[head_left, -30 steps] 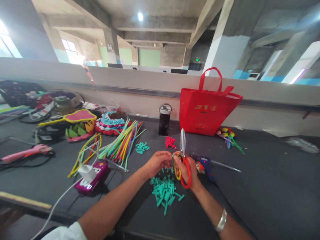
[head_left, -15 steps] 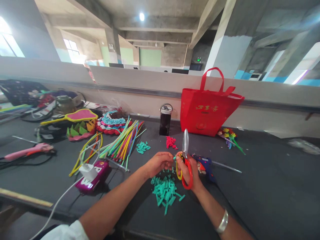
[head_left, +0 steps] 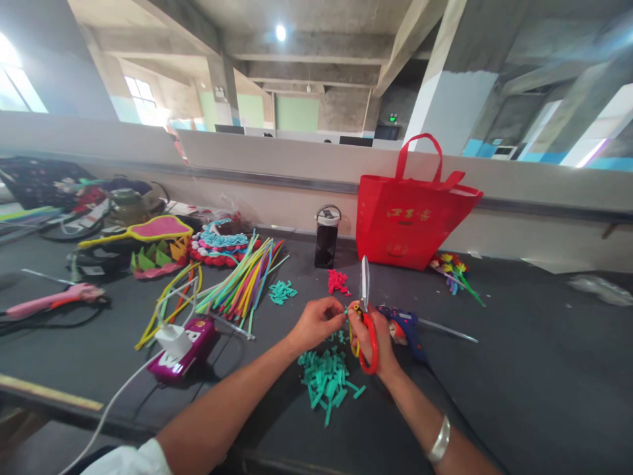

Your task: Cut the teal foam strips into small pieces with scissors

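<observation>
My right hand (head_left: pixel 376 336) is closed round a pair of scissors (head_left: pixel 365 284), their blades pointing up and away and the red and yellow handles in my palm. My left hand (head_left: pixel 316 322) is closed in a pinch, its fingertips meeting the right hand's around a small teal piece (head_left: pixel 345 312), mostly hidden. Just below both hands lies a heap of cut teal strips (head_left: pixel 326 379). Further off sit a smaller pile of teal bits (head_left: pixel 282 292) and a pile of pinkish-red bits (head_left: pixel 338 282).
A blue glue gun (head_left: pixel 408 323) lies right of my right hand. Behind stand a dark bottle (head_left: pixel 326 244) and a red bag (head_left: pixel 403 221). Leftward are coloured pipe cleaners (head_left: pixel 250 280), a purple power strip (head_left: pixel 185 356) with a cable and a pink glue gun (head_left: pixel 54 300).
My left hand has moved slightly right, its fingertips now closed against the teal piece by the right hand. The scissors have turned a little, showing their blades more edge-on.
</observation>
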{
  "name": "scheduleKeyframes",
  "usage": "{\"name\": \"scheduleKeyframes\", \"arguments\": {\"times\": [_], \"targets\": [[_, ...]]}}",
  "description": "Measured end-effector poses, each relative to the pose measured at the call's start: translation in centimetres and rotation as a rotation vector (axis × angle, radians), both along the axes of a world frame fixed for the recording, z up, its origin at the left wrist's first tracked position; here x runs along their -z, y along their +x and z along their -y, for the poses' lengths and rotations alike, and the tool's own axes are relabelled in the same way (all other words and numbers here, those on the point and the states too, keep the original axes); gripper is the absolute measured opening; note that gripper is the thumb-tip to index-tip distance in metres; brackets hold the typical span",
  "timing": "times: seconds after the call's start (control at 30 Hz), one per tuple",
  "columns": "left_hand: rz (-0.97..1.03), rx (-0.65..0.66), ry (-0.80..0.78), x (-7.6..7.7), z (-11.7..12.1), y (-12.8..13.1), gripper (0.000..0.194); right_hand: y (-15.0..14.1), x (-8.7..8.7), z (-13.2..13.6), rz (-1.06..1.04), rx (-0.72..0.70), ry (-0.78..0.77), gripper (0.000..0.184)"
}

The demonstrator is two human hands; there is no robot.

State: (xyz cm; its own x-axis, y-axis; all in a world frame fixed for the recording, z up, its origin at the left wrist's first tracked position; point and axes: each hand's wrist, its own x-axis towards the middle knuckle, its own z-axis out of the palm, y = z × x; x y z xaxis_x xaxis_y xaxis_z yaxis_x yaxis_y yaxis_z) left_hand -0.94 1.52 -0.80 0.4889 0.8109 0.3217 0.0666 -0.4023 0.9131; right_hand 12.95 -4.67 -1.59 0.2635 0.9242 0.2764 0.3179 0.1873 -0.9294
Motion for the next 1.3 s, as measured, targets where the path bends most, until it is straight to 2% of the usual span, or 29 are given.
{"name": "scheduleKeyframes", "arguments": {"times": [0.07,0.2,0.33,0.43,0.53,0.7,0.97,1.3], "targets": [[0.014,-0.016,-0.038,0.0,0.0,0.0,0.010,0.2,0.0,0.0,0.002,0.015,-0.004,0.027],[0.203,0.003,-0.342,-0.2,0.0,0.1,0.015,0.7,0.0,-0.4,0.036,0.097,-0.007,0.028],[0.473,0.037,-0.603,-0.6,0.1,0.1,0.016,1.1,0.2,-0.9,0.316,0.212,0.131,0.025],[0.578,0.045,-0.692,-1.0,0.1,0.0,0.017,1.0,0.8,-1.2,0.452,0.150,0.218,0.041],[0.624,0.045,-0.710,-1.1,0.0,0.0,0.016,0.6,1.4,-1.1,0.481,0.098,0.177,0.046],[0.655,0.032,-0.675,-0.7,0.0,0.0,0.015,-0.2,1.7,-0.7,0.548,0.115,0.111,0.045],[0.660,0.037,-0.633,-0.4,0.1,0.2,0.016,-0.5,1.7,-0.7,0.606,0.170,0.076,0.038],[0.642,-0.007,-0.625,-0.9,0.4,0.2,0.018,-0.7,1.6,-0.6,0.602,0.174,0.058,0.029]]}}
